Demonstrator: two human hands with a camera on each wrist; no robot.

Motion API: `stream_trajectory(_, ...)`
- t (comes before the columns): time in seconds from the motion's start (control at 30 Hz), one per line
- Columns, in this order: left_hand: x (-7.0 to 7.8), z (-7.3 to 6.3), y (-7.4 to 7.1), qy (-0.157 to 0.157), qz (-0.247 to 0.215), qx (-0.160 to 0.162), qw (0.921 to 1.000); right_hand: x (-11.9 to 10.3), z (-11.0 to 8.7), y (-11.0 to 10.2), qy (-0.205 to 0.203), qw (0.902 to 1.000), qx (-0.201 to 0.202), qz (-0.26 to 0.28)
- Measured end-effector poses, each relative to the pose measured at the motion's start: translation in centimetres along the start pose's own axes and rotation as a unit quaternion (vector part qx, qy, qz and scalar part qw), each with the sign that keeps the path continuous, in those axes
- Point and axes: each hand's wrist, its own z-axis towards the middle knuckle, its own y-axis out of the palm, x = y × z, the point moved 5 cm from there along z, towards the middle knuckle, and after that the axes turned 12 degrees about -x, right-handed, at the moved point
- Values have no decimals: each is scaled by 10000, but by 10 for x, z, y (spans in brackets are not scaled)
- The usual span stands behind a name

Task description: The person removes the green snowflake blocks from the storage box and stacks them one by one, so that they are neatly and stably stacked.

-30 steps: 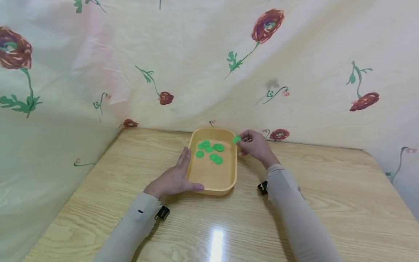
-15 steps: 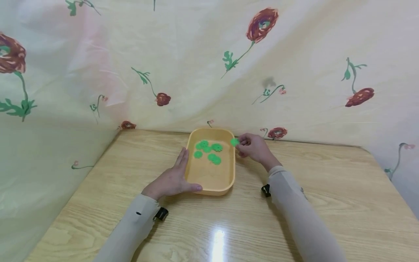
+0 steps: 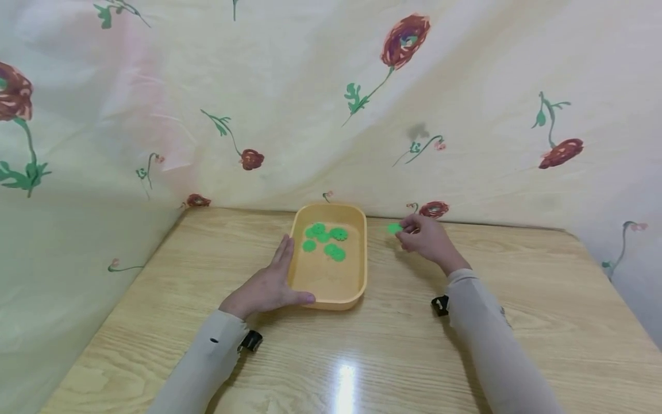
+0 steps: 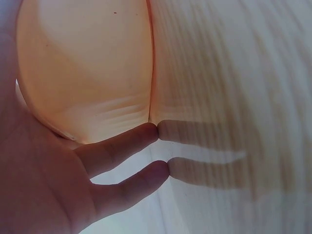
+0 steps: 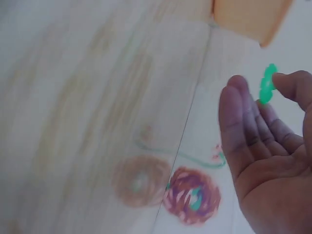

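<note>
A shallow orange-yellow plastic tray [image 3: 364, 253] stands on the table with several thin green notched discs [image 3: 338, 234] lying in its far half. My left hand [image 3: 264, 290] rests against the tray's near left corner, its fingers straight along the left wall and the thumb at the near rim. In the left wrist view, two fingertips [image 4: 148, 131] touch the tabletop beside the tray wall. To the right of the tray, my right hand [image 3: 429, 238] pinches one green notched disc [image 5: 267, 84] between thumb and fingers, held above the table.
The wooden table [image 3: 393, 351] ends at the back against a hanging floral cloth [image 3: 300, 103], which also covers the left side. Black clips [image 3: 251, 341] show at both sleeves. Light reflects off the near part of the tabletop.
My right hand, with the green disc, has moved from over the tray's right rim to the right, away from the tray. The left hand keeps its place at the tray.
</note>
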Motion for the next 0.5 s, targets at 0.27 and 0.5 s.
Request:
stream_trajectory(0.27,1,2,-1,-5,-69,-3,10000,38,-20,-26,437,9984,347,-73)
stream_trajectory(0.5,-1,4,0,-17,-72,39,10000,59,-29,-37,510,9939,588,-780)
